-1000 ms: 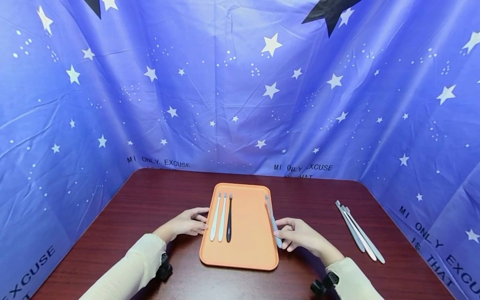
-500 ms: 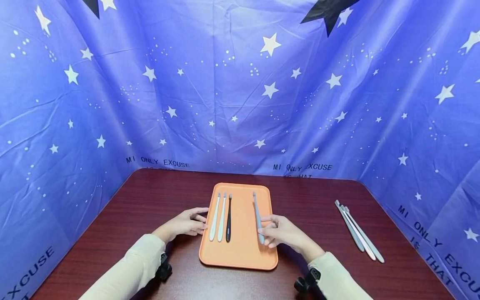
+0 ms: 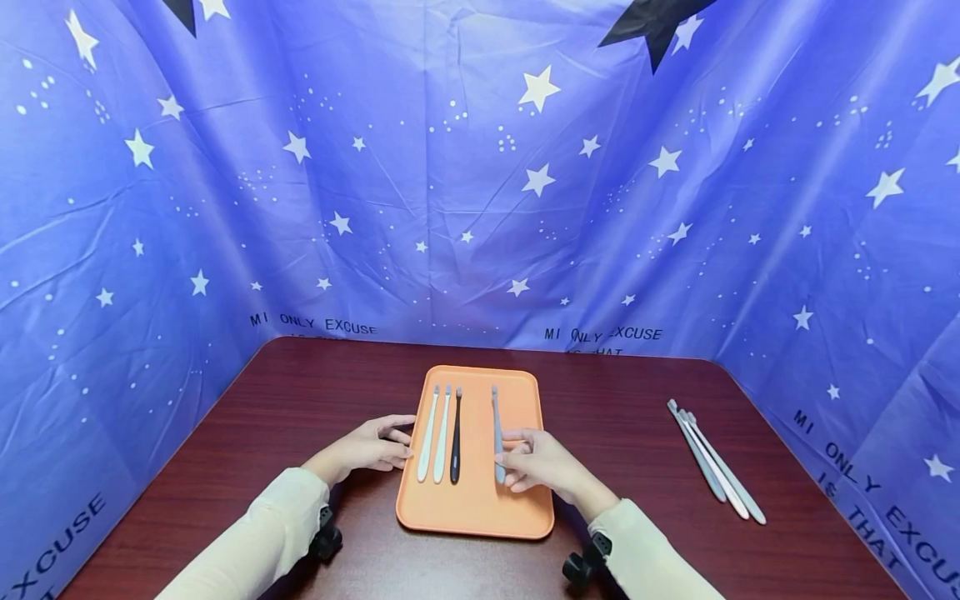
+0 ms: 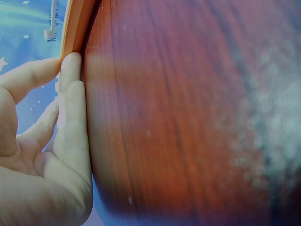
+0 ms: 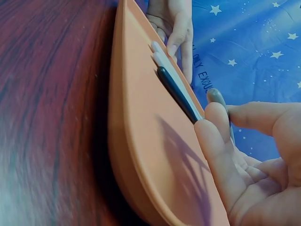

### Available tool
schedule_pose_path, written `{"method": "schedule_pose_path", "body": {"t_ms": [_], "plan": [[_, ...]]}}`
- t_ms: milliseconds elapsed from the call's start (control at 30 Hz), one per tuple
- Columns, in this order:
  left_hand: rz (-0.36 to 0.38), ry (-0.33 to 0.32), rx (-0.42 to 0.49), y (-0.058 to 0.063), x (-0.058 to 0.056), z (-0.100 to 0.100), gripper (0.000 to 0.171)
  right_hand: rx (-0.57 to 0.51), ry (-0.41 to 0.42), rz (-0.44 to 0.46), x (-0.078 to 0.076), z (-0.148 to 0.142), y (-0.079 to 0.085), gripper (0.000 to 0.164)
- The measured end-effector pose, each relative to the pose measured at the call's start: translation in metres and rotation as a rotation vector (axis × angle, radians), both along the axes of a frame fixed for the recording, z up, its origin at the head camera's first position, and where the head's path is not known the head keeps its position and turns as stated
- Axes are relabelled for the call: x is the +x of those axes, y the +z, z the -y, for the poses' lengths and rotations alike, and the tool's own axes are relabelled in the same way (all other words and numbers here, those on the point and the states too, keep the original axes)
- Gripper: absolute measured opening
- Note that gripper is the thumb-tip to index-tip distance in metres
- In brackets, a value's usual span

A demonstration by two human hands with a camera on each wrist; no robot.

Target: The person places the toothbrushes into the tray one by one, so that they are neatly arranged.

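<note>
My right hand (image 3: pixel 547 465) pinches a grey-blue toothbrush (image 3: pixel 497 421) near the end of its handle, over the right half of an orange tray (image 3: pixel 472 512). The brush head points to the far side. On the tray's left half lie two white toothbrushes (image 3: pixel 427 442) and one black toothbrush (image 3: pixel 456 442), side by side with heads away from me. My left hand (image 3: pixel 363 446) rests at the tray's left edge. In the left wrist view its straight fingers (image 4: pixel 73 108) and thumb touch the orange rim (image 4: pixel 77 23).
On the dark red wooden table (image 3: pixel 615 400), several more toothbrushes (image 3: pixel 716 467), grey and white, lie in a loose bundle at the right. A blue star-printed cloth (image 3: pixel 450 167) hangs behind the table and on both sides.
My right hand has carried the grey-blue toothbrush left, from the tray's right rim towards the black one, and the brush now stands straighter. My left hand has stayed at the tray edge.
</note>
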State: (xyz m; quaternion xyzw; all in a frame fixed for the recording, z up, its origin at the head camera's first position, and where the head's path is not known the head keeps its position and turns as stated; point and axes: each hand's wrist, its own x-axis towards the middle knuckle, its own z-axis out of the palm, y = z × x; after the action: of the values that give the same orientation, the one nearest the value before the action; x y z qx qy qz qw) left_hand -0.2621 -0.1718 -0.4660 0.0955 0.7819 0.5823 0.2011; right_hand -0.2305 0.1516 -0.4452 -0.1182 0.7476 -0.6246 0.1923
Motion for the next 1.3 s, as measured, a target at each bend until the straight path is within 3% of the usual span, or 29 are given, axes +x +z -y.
{"method": "schedule_pose_path", "body": {"t_ms": [633, 1300], "plan": [[0.002, 0.013, -0.020, 0.000, 0.000, 0.001, 0.072, 0.011, -0.037, 0.013, -0.006, 0.033, -0.013, 0.056], [-0.003, 0.002, -0.019, 0.002, 0.002, 0.000, 0.071, 0.167, -0.045, -0.059, -0.012, 0.043, -0.013, 0.052]]}}
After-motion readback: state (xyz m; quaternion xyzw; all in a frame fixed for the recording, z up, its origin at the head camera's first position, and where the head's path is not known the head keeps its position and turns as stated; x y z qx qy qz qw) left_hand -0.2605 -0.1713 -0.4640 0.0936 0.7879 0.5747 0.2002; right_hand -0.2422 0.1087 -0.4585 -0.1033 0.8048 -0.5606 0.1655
